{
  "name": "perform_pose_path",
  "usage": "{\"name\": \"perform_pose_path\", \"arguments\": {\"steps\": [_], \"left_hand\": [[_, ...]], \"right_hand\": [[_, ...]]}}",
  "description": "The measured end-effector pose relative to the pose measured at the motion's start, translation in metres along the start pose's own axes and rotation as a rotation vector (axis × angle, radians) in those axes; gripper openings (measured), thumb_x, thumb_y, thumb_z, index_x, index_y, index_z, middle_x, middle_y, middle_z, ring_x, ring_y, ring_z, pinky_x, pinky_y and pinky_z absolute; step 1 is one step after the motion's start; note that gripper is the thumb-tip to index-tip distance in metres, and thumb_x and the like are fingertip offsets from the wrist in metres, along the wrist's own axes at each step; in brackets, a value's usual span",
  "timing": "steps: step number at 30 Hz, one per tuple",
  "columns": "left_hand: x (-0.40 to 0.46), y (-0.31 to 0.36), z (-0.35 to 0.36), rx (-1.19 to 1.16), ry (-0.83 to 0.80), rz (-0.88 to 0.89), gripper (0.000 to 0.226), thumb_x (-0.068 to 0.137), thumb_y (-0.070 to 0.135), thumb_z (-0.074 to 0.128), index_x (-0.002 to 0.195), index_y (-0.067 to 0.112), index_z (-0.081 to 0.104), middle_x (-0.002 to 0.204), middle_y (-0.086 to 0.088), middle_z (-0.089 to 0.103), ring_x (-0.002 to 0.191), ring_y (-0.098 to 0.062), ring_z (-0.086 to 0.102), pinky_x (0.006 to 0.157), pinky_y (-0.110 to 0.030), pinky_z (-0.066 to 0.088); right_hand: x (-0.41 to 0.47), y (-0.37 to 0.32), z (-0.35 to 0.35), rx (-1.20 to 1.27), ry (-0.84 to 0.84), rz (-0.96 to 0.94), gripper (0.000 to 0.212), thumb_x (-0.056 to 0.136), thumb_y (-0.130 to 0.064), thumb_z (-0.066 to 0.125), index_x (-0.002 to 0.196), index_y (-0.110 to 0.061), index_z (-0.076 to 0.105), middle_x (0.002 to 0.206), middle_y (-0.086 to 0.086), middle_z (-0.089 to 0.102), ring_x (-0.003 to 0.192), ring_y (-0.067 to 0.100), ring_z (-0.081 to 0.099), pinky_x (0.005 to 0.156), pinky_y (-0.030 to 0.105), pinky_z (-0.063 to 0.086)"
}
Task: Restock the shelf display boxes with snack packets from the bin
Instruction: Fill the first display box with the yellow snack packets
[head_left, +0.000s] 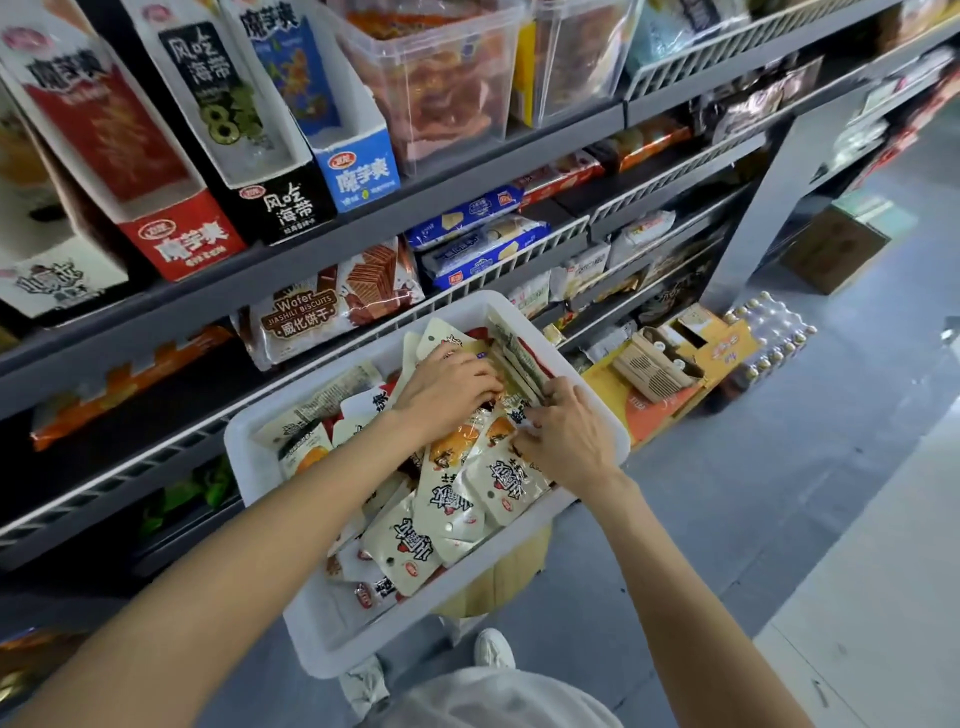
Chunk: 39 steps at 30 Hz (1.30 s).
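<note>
My left fingers (480, 382): curled down into the packets at the far end of the bin, tips pressed among them; whether they actually pinch one I cannot tell.
My left hand (449, 387): palm down, over the middle-far part of the heap.
My right fingers (558, 392): bent round the near edge of a stack of packets standing on edge, gripping it.
My right hand (569, 436): just beside the left one, at the right side of the bin, knuckles up.
Upright stack (511, 353): pale packets set on edge against the bin's far right wall, between my two hands.
Loose snack packets (457, 499): cream-coloured with dark lettering and red marks, some with orange pictures, lying jumbled and overlapping across the rest of the bin.
Bin (244, 441): white plastic, rectangular, in front of me at a slant, its far corner close to the shelving.
Stool (511, 571): light wood, showing under the bin's near right side.
Display boxes (182, 234): red, black and blue cartons standing side by side on an upper shelf, up and to the left of the bin; the red one looks mostly hollow.
Clear tubs (447, 88): to the right of the cartons on the same shelf, holding reddish snacks.
Wafer biscuit bag (322, 312): on the shelf just behind the bin.
Shoes (493, 649): white, on the grey floor below the bin.
</note>
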<state>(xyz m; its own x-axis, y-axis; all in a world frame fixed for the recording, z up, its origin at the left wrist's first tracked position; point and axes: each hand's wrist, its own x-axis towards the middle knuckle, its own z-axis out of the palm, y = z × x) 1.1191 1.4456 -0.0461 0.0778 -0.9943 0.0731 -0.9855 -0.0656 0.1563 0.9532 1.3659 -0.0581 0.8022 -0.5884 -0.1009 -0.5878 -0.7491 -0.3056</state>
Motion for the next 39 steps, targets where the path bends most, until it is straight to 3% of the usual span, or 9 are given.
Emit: {"name": "perform_pose_path", "arguments": {"steps": [5,10,15,18,24,27,31,34,39], "left_hand": [[-0.026,0.003,-0.023,-0.035,0.04,0.062,0.022,0.092,0.027,0.054,0.106,0.021,0.07,0.101,0.005,0.07,0.097,-0.018,0.064,0.084,-0.027,0.041],[-0.07,-0.004,-0.065,-0.227,0.251,-0.444,0.022,0.097,0.028,0.048,0.107,0.023,0.067,0.079,0.013,0.066,0.058,0.0,0.055,0.055,-0.011,0.037],[-0.12,-0.031,-0.084,-0.481,0.389,-0.742,0.017,0.093,0.027,0.058,0.101,0.02,0.072,0.094,0.007,0.071,0.077,0.0,0.062,0.069,-0.013,0.046],[-0.147,-0.033,-0.1,-0.117,0.654,-0.631,0.014,0.09,0.025,0.064,0.097,0.019,0.075,0.092,0.006,0.072,0.077,-0.007,0.062,0.068,-0.005,0.037],[-0.196,-0.047,-0.127,0.443,0.873,-0.236,0.012,0.088,0.024,0.069,0.094,0.018,0.077,0.095,0.006,0.072,0.084,-0.017,0.062,0.068,-0.028,0.049],[-0.222,-0.056,-0.145,0.352,0.891,-0.325,0.023,0.092,0.038,0.06,0.101,0.022,0.074,0.104,0.008,0.07,0.098,-0.015,0.057,0.08,-0.03,0.042],[-0.263,-0.082,-0.178,0.081,1.086,-0.642,0.021,0.092,0.025,0.056,0.109,0.017,0.067,0.106,0.007,0.065,0.1,-0.015,0.056,0.085,-0.03,0.043],[-0.283,-0.12,-0.197,-0.161,1.148,-0.856,0.028,0.091,0.02,0.06,0.12,0.022,0.058,0.114,0.008,0.058,0.103,-0.01,0.054,0.086,-0.028,0.046],[-0.291,-0.163,-0.225,-0.487,1.198,-0.854,0.03,0.087,0.02,0.067,0.115,0.025,0.059,0.112,0.01,0.062,0.094,-0.001,0.061,0.082,-0.018,0.05]], "right_hand": [[-0.026,0.0,-0.03,0.221,0.226,-0.017,0.024,0.089,-0.032,0.061,0.109,-0.02,0.07,0.119,0.001,0.053,0.108,0.02,0.045,0.084,0.025,0.037],[-0.032,-0.03,-0.063,0.648,0.605,-0.007,0.018,0.093,-0.019,0.059,0.11,-0.014,0.062,0.092,-0.006,0.062,0.083,0.004,0.055,0.07,0.015,0.043],[-0.002,-0.089,-0.079,0.972,0.163,-0.059,0.016,0.096,-0.027,0.053,0.095,-0.018,0.066,0.079,-0.006,0.069,0.064,0.002,0.063,0.061,0.016,0.047],[0.021,-0.14,-0.083,0.963,-0.125,-0.088,0.036,0.091,-0.049,0.051,0.097,-0.016,0.066,0.081,-0.001,0.074,0.069,0.011,0.07,0.063,0.027,0.054],[0.06,-0.221,-0.089,0.857,0.062,-0.305,0.028,0.086,-0.034,0.065,0.07,-0.012,0.066,0.058,-0.008,0.066,0.06,0.013,0.066,0.056,0.028,0.042],[0.059,-0.26,-0.107,0.834,0.215,-0.512,0.026,0.089,-0.022,0.064,0.066,-0.03,0.055,0.049,-0.021,0.052,0.053,-0.006,0.052,0.052,0.012,0.031],[0.063,-0.314,-0.129,0.866,0.403,-0.721,0.004,0.094,-0.032,0.057,0.092,-0.029,0.057,0.079,-0.016,0.061,0.063,-0.002,0.059,0.055,0.01,0.04],[0.074,-0.351,-0.134,1.005,0.406,-0.774,0.013,0.095,-0.027,0.056,0.091,-0.015,0.059,0.077,-0.004,0.06,0.07,0.013,0.064,0.065,0.034,0.058],[0.094,-0.39,-0.125,0.963,0.405,-0.855,0.009,0.095,-0.018,0.054,0.099,-0.017,0.062,0.087,-0.007,0.066,0.083,0.018,0.065,0.073,0.047,0.054]]}}
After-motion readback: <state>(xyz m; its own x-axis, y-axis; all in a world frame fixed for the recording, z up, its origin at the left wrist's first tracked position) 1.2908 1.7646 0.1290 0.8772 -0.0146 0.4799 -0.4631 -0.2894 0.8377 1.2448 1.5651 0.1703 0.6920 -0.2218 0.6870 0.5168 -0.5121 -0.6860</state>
